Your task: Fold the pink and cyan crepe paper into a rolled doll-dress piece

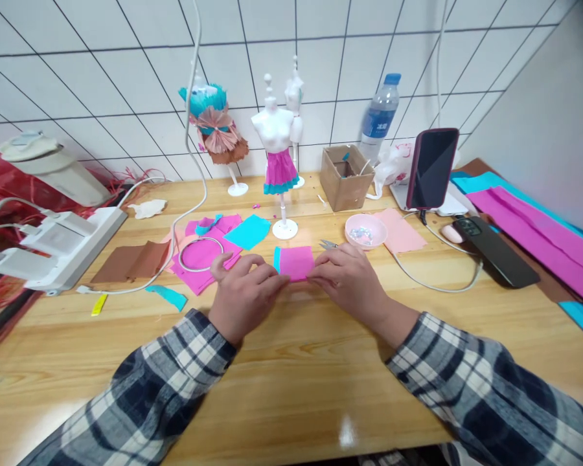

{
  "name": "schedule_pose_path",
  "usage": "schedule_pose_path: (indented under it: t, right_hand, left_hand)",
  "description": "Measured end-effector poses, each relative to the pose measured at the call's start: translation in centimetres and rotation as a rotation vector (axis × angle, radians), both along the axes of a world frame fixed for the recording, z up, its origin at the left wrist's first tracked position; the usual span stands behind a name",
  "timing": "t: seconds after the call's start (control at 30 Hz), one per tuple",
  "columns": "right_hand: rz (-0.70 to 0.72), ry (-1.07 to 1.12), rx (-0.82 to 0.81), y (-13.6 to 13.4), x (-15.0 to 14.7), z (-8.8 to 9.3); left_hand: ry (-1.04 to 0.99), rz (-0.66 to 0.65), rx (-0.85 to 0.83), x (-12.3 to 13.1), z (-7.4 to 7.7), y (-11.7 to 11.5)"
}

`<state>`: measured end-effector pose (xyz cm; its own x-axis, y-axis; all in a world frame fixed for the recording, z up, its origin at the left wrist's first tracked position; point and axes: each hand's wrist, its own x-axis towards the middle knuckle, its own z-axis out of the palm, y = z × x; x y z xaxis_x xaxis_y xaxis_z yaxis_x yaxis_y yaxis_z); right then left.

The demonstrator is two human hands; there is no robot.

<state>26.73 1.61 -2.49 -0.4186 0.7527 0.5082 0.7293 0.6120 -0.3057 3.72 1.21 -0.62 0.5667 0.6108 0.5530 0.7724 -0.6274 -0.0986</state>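
Small pink crepe-paper rectangle [296, 262], teal strip at one edge: mid wooden counter [291, 388], in front of white dress-form mannequin [280, 169]. Left hand [243, 291] and right hand [347, 278] pinch its opposite side edges. Judged featherlight, limp, easily torn; hold at edges, light pinch.

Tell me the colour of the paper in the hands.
The paper is pink with a teal left edge; head view.

Bare left hand [243, 294], right hand [347, 278] — plaid sleeves [165, 388], navy-grey-white

Bright even light, edges bowed, corners dark.
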Motion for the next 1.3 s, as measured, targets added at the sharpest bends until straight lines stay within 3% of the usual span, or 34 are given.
schedule_pose_path:
  t: [0.1, 0.2, 0.67, 0.9, 1.1, 1.3]
  right_hand:
    - [0.027, -0.042, -0.168, 0.3, 0.4, -0.4]
    - [0.044, -0.083, -0.286, 0.7, 0.8, -0.7]
    - [0.082, -0.043, -0.381, 0.7, 1.1, -0.8]
    - [0.098, 0.072, -0.403, 0.8, 1.1, -1.3]
    - [0.066, 0.076, -0.425, 1.0, 1.1, -1.5]
    - [0.055, 0.086, -0.464, 0.8, 1.1, -1.3]
  left_hand:
    - [0.002, 0.044, -0.243, 0.2, -0.3, -0.7]
    - [-0.017, 0.068, -0.34, 0.2, -0.6, -0.8]
    - [0.02, -0.061, -0.347, 0.7, -0.7, -0.1]
    - [0.028, -0.046, -0.295, 0.9, -0.5, -0.2]
    - [0.027, -0.056, -0.35, 1.1, -0.3, -0.2]
    - [0.068, -0.068, -0.304, 1.3, -0.6, -0.2]
